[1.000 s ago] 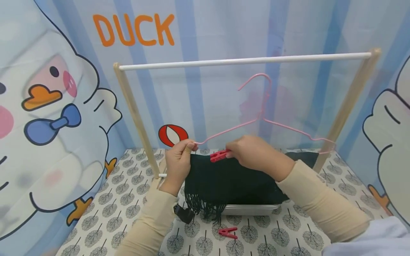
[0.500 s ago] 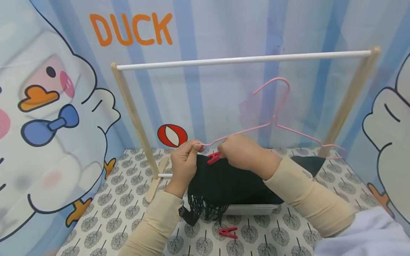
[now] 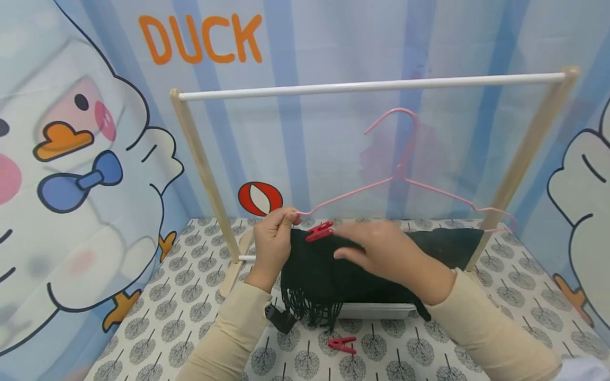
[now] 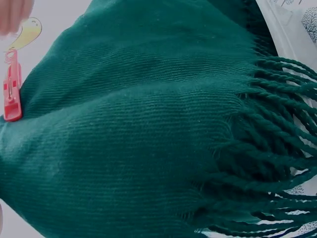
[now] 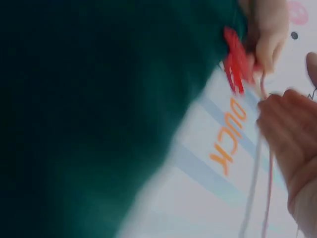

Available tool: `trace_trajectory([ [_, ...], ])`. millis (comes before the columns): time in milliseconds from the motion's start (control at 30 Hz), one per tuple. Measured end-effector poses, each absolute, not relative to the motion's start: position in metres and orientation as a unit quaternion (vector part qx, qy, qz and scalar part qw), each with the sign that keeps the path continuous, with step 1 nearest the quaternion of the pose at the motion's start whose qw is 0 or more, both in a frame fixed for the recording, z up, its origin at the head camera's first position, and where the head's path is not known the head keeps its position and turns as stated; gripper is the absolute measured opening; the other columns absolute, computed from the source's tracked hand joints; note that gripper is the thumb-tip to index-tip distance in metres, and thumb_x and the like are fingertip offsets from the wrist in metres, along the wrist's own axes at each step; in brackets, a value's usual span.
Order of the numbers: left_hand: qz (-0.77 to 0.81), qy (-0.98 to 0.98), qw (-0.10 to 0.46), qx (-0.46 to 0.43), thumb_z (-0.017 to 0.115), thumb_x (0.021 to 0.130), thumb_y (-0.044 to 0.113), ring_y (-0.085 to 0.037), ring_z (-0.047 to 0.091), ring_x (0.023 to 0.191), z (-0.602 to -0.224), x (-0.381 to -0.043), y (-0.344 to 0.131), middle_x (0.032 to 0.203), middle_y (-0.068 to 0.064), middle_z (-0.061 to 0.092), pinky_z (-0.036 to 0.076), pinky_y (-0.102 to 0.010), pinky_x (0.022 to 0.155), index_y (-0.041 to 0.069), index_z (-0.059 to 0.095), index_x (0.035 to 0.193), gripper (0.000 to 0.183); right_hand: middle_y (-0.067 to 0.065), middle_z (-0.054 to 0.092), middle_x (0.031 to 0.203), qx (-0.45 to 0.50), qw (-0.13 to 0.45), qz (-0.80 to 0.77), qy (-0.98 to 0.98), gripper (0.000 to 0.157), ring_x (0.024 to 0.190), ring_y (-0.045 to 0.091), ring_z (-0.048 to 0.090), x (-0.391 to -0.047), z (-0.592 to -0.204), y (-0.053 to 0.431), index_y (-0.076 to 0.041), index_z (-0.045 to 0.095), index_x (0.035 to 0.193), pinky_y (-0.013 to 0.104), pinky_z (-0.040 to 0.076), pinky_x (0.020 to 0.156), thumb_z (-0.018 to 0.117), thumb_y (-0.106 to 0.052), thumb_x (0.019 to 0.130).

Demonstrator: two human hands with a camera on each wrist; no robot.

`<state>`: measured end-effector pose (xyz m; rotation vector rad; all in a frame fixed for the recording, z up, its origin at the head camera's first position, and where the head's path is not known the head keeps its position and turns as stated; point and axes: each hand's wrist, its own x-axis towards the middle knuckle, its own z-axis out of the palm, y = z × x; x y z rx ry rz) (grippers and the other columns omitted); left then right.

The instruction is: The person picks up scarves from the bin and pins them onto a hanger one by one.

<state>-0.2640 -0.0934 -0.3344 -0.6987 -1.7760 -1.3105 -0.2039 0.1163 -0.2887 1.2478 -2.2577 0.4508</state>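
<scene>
My left hand [image 3: 272,241] pinches the left end of a pink wire hanger [image 3: 352,195] together with the top edge of a dark green fringed scarf [image 3: 319,270]. A red clothespin [image 3: 319,231] is clipped on the scarf's top edge, just right of that hand; the left wrist view shows this clothespin [image 4: 12,94] at the cloth's edge. Beside it, my right hand [image 3: 391,248] holds nothing, its fingers extended and apart from the clip. In the right wrist view the right hand [image 5: 292,134] is open, with the green cloth [image 5: 99,124] filling the left.
A second red clothespin [image 3: 342,344] lies on the tree-patterned tablecloth [image 3: 190,317] in front. Partly under the scarf sits a white tray [image 3: 376,311]. Behind stands a rack with a white rail [image 3: 371,86] and wooden posts [image 3: 202,164]. A duck-print curtain closes off the back.
The right hand has let go of the clothespin, which now stays on the scarf's edge, and has drawn back to the right with its fingers opened. The left hand keeps its grip.
</scene>
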Motion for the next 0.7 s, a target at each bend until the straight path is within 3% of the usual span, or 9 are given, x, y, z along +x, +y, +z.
trace_trajectory([
  [133, -0.526, -0.696, 0.408, -0.271, 0.058, 0.087, 0.001, -0.024, 0.062, 0.067, -0.337, -0.265, -0.094, 0.071, -0.014, 0.066, 0.049, -0.025, 0.062, -0.001, 0.067, 0.079, 0.011, 0.010, 0.070, 0.099, 0.505, 0.140, 0.231, -0.820, 0.031, 0.082, 0.015, 0.068, -0.194, -0.343, 0.128, -0.002, 0.068, 0.104, 0.022, 0.054, 0.071, 0.068, -0.024, 0.083],
  [267, -0.525, -0.692, 0.412, -0.274, 0.058, 0.087, 0.000, -0.024, 0.062, 0.067, -0.336, -0.266, -0.095, 0.071, -0.014, 0.066, 0.049, -0.024, 0.062, -0.002, 0.066, 0.079, 0.012, 0.010, 0.070, 0.098, 0.459, 0.017, 0.264, -0.848, 0.031, 0.081, 0.013, 0.068, -0.192, -0.407, 0.136, -0.002, 0.069, 0.104, 0.022, 0.054, 0.070, 0.068, -0.025, 0.083],
  [367, -0.528, -0.692, 0.410, -0.272, 0.058, 0.087, 0.000, -0.024, 0.062, 0.067, -0.336, -0.266, -0.096, 0.071, -0.015, 0.065, 0.049, -0.024, 0.062, -0.003, 0.066, 0.080, 0.011, 0.009, 0.071, 0.096, 0.421, -0.003, 0.262, -0.868, 0.033, 0.081, 0.014, 0.068, -0.191, -0.438, 0.139, -0.002, 0.069, 0.101, 0.023, 0.054, 0.068, 0.072, -0.026, 0.079],
  [533, -0.534, -0.694, 0.405, -0.265, 0.057, 0.088, 0.000, -0.025, 0.062, 0.067, -0.338, -0.266, -0.096, 0.071, -0.015, 0.065, 0.050, -0.024, 0.064, -0.004, 0.066, 0.080, 0.012, 0.006, 0.071, 0.094, 0.384, 0.000, 0.219, -0.897, 0.045, 0.078, 0.011, 0.066, -0.192, -0.459, 0.138, -0.001, 0.069, 0.101, 0.026, 0.052, 0.066, 0.075, -0.035, 0.073],
  [600, -0.534, -0.694, 0.405, -0.263, 0.057, 0.088, 0.000, -0.025, 0.062, 0.067, -0.338, -0.266, -0.096, 0.071, -0.016, 0.065, 0.051, -0.025, 0.065, -0.005, 0.066, 0.080, 0.013, -0.001, 0.069, 0.083, 0.379, -0.009, 0.200, -0.904, 0.042, 0.067, 0.005, 0.059, -0.193, -0.464, 0.135, -0.003, 0.069, 0.096, 0.023, 0.049, 0.060, 0.075, -0.037, 0.070],
  [700, -0.533, -0.697, 0.405, -0.258, 0.057, 0.088, 0.002, -0.025, 0.062, 0.068, -0.338, -0.264, -0.096, 0.072, -0.016, 0.065, 0.051, -0.025, 0.065, -0.004, 0.066, 0.081, 0.013, -0.012, 0.053, 0.065, 0.375, -0.030, 0.181, -0.909, 0.033, 0.054, -0.001, 0.040, -0.195, -0.469, 0.131, -0.010, 0.064, 0.081, 0.020, 0.038, 0.051, 0.077, -0.037, 0.068],
])
